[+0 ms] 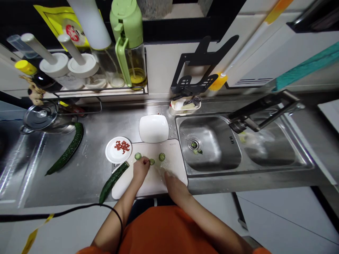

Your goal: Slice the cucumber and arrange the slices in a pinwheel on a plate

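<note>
L hand (141, 168) fingers bunched by cucumber slice (152, 162), hold unclear; R hand (177, 187) fingers blurred, can't tell grip. Cut cucumber (114, 181) overlaps cutting board (127, 186) L edge.

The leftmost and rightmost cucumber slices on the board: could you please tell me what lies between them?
The head view shows a third cucumber slice between them, with fingertips of the left hand at its edge, over the cutting board.

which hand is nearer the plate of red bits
Left. The left hand is right of the plate, over the cutting board; the right hand is farther right.
</note>
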`<state>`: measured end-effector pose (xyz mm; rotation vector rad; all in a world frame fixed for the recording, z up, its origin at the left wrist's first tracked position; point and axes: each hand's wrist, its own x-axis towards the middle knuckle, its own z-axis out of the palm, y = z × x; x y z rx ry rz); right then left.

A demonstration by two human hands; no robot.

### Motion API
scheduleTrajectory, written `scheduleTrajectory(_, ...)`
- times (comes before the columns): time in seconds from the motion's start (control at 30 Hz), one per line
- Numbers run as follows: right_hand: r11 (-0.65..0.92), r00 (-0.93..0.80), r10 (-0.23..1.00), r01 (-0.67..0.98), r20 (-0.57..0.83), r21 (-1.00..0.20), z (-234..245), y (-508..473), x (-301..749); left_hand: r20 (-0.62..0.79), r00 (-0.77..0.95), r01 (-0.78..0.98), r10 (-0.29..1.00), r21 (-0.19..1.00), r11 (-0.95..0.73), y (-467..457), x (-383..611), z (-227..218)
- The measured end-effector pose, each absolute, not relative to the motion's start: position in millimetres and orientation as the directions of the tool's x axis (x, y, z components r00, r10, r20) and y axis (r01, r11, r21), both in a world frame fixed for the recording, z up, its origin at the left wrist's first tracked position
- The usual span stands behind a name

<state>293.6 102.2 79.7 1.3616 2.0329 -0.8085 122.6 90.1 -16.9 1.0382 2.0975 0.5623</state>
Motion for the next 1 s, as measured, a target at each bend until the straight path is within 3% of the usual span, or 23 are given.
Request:
scheduleTrajectory(0.5,0.264,-0.285,0.513,0.950,-0.809,-0.168,85,101,321,-0.374,-0.364,0.556,0.853,0.647,0.521,90,120,-6)
scheduleTrajectory(0.77,0.263,-0.283,0.520,0.951,-0.806,-0.165,77,98,324,-0.205,-0.510,0.581,0.835,0.634,0.510,87,91,-1)
scheduleTrajectory(1.0,0.275,-0.304,0.536,0.945,-0.788,-0.177,70,96,327,-0.198,-0.559,0.607,0.805,0.564,0.560,90,83,4)
